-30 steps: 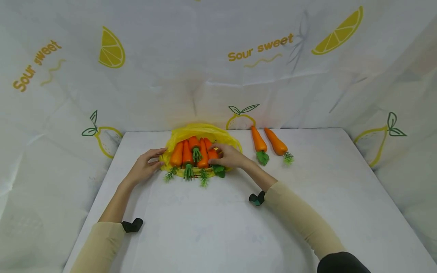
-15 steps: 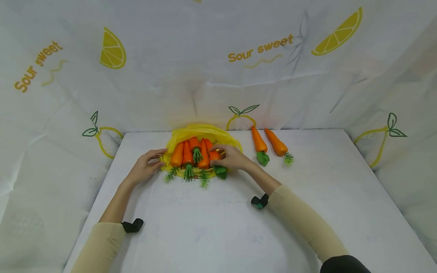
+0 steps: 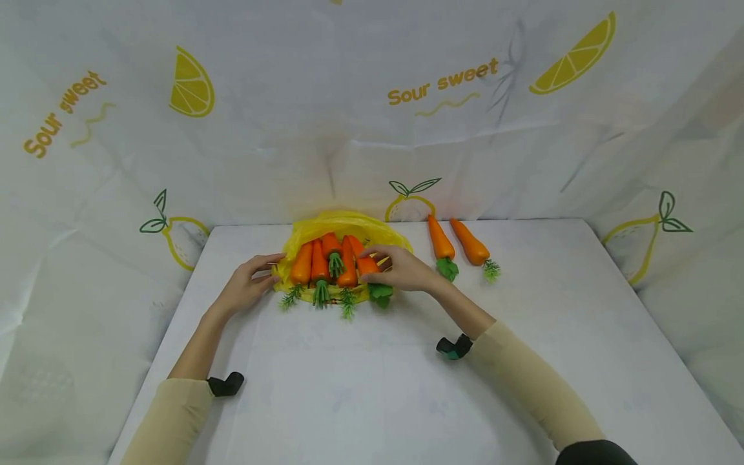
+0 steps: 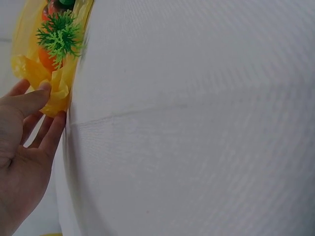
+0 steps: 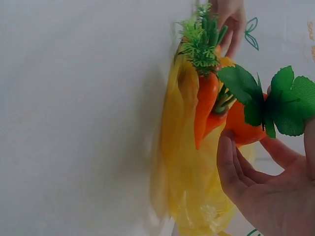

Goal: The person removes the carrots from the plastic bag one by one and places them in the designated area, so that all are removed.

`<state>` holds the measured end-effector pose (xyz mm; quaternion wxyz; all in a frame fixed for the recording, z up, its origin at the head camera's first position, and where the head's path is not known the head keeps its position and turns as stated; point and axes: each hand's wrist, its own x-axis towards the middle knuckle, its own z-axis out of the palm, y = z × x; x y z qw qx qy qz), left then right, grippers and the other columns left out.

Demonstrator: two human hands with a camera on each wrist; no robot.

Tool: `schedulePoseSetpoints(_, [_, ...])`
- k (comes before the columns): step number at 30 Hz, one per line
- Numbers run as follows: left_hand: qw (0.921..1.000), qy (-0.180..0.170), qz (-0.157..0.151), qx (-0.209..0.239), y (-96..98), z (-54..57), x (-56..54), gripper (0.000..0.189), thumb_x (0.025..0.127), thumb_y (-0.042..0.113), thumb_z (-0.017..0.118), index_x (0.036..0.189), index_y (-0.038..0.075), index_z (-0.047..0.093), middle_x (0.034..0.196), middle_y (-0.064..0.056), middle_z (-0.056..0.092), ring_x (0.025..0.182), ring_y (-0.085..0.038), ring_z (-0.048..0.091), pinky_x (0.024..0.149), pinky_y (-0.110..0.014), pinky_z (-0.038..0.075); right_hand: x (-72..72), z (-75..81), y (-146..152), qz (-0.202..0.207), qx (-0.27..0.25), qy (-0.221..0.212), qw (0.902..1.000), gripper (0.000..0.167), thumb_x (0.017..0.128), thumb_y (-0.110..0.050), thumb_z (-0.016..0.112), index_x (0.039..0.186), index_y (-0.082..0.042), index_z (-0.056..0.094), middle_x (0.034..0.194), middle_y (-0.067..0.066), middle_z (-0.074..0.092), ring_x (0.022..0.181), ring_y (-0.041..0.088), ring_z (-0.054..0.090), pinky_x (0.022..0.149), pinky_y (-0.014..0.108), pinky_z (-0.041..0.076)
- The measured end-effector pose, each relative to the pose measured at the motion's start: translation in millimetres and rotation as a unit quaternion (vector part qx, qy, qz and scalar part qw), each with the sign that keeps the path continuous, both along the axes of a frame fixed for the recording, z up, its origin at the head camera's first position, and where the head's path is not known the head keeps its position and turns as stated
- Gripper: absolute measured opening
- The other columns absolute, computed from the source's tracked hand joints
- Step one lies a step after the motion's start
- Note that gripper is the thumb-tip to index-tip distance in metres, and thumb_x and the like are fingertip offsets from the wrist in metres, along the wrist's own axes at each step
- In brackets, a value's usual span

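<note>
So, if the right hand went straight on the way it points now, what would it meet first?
Beyond the held carrot, the right hand would probably first meet the next carrot, lying at the mouth of the yellow bag. Depth is unclear, so it might pass above.

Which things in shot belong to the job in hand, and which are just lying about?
Part of the job:
yellow bag, pinched by the left hand
held carrot, in the right hand
four other carrots in the bag
two loose carrots right of it, probably

Apparently just surroundings:
white table
lemon-print backdrop
</note>
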<state>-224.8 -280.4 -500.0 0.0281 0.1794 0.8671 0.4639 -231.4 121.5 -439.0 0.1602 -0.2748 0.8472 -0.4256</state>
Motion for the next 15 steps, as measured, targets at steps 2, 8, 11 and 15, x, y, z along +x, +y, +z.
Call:
schedulePoseSetpoints(2, [1.0000, -0.003, 0.000, 0.001, -0.4, -0.8, -0.3, 0.052, 0.104, -0.002, 0.069, 0.154, 0.003, 0.059, 0.152, -0.029, 0.058, 0.140, -0.050, 0.058, 0.118, -0.059, 0.050, 3.0, 4.3, 3, 0.007, -0.003, 0.003, 1.0000, 0.051, 0.101, -0.028, 0.079, 0.146, -0.011, 0.064, 0.146, 0.020, 0.066, 0.126, 0.039, 0.071, 0.110, 0.050, 0.062])
schedulePoseSetpoints(8, [0.9999, -0.010, -0.002, 0.001, -0.6, -2.0, -0.6, 0.052, 0.105, -0.001, 0.067, 0.156, 0.003, 0.057, 0.154, -0.029, 0.056, 0.141, -0.051, 0.056, 0.118, -0.061, 0.050, 9.6, 15.6, 16, 0.011, -0.005, 0.003, 0.9999, 0.049, 0.101, -0.027, 0.079, 0.146, -0.012, 0.065, 0.145, 0.021, 0.067, 0.120, 0.035, 0.074, 0.108, 0.050, 0.063])
schedulePoseSetpoints(11, [1.0000, -0.009, -0.004, 0.000, -0.6, -1.2, -0.2, 0.052, 0.105, 0.000, 0.067, 0.156, 0.004, 0.057, 0.153, -0.029, 0.056, 0.141, -0.052, 0.056, 0.118, -0.061, 0.050, 12.6, 22.5, 24, 0.012, -0.011, 0.006, 0.9999, 0.049, 0.101, -0.026, 0.079, 0.146, -0.012, 0.066, 0.145, 0.020, 0.069, 0.118, 0.032, 0.074, 0.108, 0.049, 0.063])
schedulePoseSetpoints(15, [1.0000, -0.004, -0.004, -0.003, -0.7, 0.2, 0.4, 0.052, 0.105, 0.000, 0.067, 0.156, 0.003, 0.057, 0.153, -0.030, 0.057, 0.139, -0.052, 0.057, 0.117, -0.062, 0.051, 14.4, 30.8, 37, -0.001, -0.019, 0.006, 0.9998, 0.047, 0.100, -0.026, 0.080, 0.144, -0.014, 0.067, 0.141, 0.017, 0.070, 0.111, 0.028, 0.074, 0.104, 0.045, 0.063])
